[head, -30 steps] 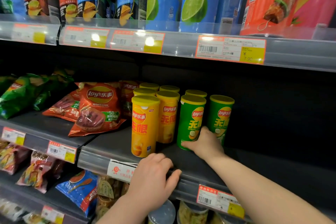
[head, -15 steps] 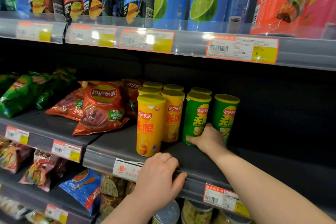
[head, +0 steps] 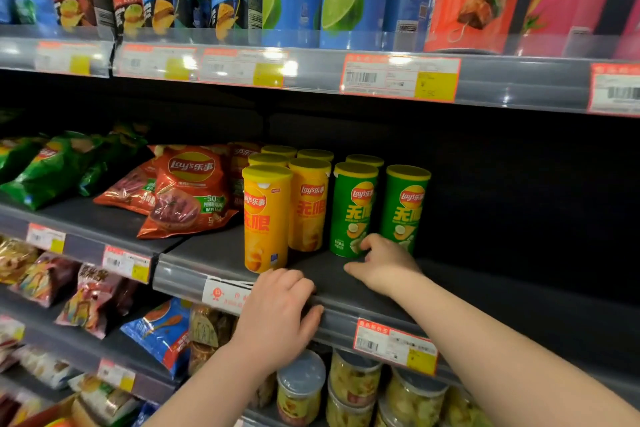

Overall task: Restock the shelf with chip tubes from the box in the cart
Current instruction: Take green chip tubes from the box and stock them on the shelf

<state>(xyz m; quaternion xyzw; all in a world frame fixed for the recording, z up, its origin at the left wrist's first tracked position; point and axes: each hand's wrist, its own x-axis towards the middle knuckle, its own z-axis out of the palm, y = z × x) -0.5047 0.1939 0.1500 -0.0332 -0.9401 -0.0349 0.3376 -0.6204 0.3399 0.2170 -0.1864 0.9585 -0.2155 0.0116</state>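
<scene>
Here, left hand [head: 277, 315]: laid on the front edge of the dark grey metal shelf [head: 214, 246]. Its fingers [head: 287, 282] are curled over the top and the thumb is pressed on the front rail, so the edge is held.
Right hand [head: 384, 267]: rested on the shelf in front of the green tubes. Its bent fingers [head: 372, 243] touch the bottom of the left green chip tube with a yellow lid [head: 353, 211]. The thumb is stretched away, so nothing is gripped.
Right green chip tube [head: 405, 208]: stood upright just beside the left one.
Front yellow chip tube [head: 265, 218]: stood upright near the shelf edge, just past the left hand.
Second yellow chip tube [head: 309, 204]: stood between the front yellow one and the green ones, a little further back.
Back rows: more yellow lids [head: 278, 151] are seen behind.
Red chip bags [head: 194, 191]: laid flat to the left of the tubes.
Orange and yellow price tag [head: 394, 345]: stuck on the front rail under the right arm.
</scene>
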